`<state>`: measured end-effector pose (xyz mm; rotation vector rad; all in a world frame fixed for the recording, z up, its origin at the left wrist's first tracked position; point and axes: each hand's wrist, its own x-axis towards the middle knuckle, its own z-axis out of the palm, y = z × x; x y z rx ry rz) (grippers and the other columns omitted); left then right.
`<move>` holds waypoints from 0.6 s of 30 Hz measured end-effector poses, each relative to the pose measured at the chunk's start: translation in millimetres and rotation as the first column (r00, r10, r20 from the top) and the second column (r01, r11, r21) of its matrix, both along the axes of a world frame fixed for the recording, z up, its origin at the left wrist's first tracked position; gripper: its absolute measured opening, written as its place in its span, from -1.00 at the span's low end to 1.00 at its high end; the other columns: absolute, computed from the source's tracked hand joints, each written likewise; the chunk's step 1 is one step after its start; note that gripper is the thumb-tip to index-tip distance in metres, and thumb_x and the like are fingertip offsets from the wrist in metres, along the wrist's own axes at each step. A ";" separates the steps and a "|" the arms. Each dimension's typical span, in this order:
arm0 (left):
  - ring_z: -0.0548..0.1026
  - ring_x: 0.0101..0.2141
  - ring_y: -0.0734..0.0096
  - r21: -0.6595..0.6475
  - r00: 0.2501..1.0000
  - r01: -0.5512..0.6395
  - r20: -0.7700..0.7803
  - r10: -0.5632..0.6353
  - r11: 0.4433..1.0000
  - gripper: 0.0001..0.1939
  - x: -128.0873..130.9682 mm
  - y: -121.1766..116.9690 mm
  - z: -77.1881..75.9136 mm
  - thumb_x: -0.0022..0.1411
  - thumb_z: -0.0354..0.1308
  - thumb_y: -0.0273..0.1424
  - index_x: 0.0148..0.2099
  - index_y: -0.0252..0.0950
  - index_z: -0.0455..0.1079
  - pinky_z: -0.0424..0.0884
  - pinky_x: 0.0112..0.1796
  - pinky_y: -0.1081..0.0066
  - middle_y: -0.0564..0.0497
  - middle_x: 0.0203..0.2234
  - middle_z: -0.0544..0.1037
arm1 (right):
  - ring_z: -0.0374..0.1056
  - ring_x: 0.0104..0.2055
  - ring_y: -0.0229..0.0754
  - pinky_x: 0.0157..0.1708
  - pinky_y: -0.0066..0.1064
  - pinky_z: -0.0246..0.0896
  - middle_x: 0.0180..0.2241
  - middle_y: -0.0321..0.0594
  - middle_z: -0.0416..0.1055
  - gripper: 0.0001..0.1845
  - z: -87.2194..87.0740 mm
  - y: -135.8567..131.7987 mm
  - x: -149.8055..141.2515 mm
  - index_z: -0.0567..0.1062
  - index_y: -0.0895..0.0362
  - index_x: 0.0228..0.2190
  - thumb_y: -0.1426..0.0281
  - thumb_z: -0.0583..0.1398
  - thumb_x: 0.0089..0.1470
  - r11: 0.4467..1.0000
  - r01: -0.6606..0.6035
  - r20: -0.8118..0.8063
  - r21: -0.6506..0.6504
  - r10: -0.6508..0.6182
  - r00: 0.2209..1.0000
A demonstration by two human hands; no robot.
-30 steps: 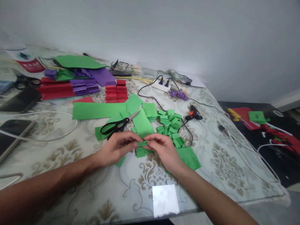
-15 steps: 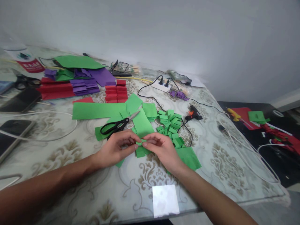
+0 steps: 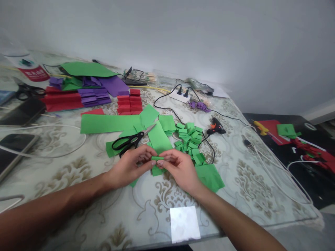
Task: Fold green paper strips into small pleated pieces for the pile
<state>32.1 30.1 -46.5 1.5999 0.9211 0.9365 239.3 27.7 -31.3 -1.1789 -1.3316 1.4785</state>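
A small folded piece of green paper [image 3: 157,158] is pinched between both hands near the middle of the table. My left hand [image 3: 133,164] grips its left end between thumb and fingers, and my right hand [image 3: 180,167] has the right end. Black-handled scissors [image 3: 132,140] lie half open just beyond my left hand, on green paper strips [image 3: 111,123]. To the right of the strips is a heap of small folded green pieces [image 3: 188,136]. A larger green sheet [image 3: 210,177] lies beside my right wrist, partly covered by it.
A black glue gun [image 3: 216,126] rests right of the heap, its cord looping near a white power strip [image 3: 180,95]. Pleated red paper [image 3: 129,103] and purple paper [image 3: 94,96] lie farther back. Two phones [image 3: 16,150] and white cables are at left; a white square [image 3: 185,223] sits near the front edge.
The green piece between my fingertips now shows as a narrow, level strip, and my fingers have shifted slightly around it. Everything else on the table looks unmoved.
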 end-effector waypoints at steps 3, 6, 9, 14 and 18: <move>0.56 -0.33 0.39 0.021 1.000 0.003 -0.013 -0.002 1.000 -0.83 -0.2 0.4 -1.7 0.38 0.23 -0.34 -0.03 -0.28 0.41 0.50 -0.29 0.42 0.00 -0.33 0.60 | 0.59 -0.35 -0.13 -0.25 -0.32 0.51 -0.43 -0.24 0.62 -0.75 -0.9 0.3 -0.2 0.62 0.10 -0.29 0.26 0.45 0.02 1.000 -0.022 0.006 -0.008 0.022 1.000; 0.59 -0.31 0.36 0.025 0.999 0.006 -0.034 -0.005 1.000 -0.82 0.2 0.2 -2.2 0.38 0.23 -0.34 -0.02 -0.28 0.41 0.51 -0.27 0.40 0.00 -0.33 0.61 | 0.59 -0.39 -0.11 -0.28 -0.30 0.53 -0.46 -0.24 0.62 -0.69 -0.4 0.2 -1.1 0.62 0.11 -0.32 0.18 0.48 -0.02 0.999 -0.019 -0.005 -0.030 0.019 1.000; 0.59 -0.32 0.36 0.016 0.999 0.003 -0.040 -0.002 1.000 -0.82 0.5 -0.6 -2.2 0.38 0.22 -0.34 -0.03 -0.28 0.40 0.50 -0.28 0.40 0.00 -0.33 0.60 | 0.60 -0.43 -0.10 -0.31 -0.29 0.57 -0.50 -0.25 0.61 -0.65 1.7 0.0 -2.3 0.62 0.12 -0.35 0.15 0.50 -0.06 0.998 -0.005 -0.025 -0.057 0.004 1.000; 0.54 -0.36 0.38 0.033 0.999 0.021 -0.033 -0.019 0.999 -0.80 -0.9 -0.8 0.2 0.42 0.20 -0.29 -0.01 -0.29 0.38 0.47 -0.33 0.42 0.01 -0.37 0.56 | 0.60 -0.46 -0.10 -0.35 -0.31 0.58 -0.52 -0.25 0.61 -0.66 4.1 0.4 -2.6 0.64 0.13 -0.37 0.16 0.50 -0.07 0.998 0.011 -0.024 -0.054 -0.013 1.000; 0.50 -0.40 0.40 0.041 0.993 0.058 -0.105 -0.053 0.998 -0.81 -2.5 0.3 5.8 0.46 0.12 -0.27 -0.05 -0.30 0.38 0.41 -0.37 0.45 0.02 -0.39 0.54 | 0.59 -0.45 -0.11 -0.34 -0.31 0.59 -0.52 -0.25 0.61 -0.70 3.5 -0.1 -2.0 0.64 0.12 -0.36 0.18 0.48 -0.04 0.999 0.004 -0.022 -0.042 -0.005 1.000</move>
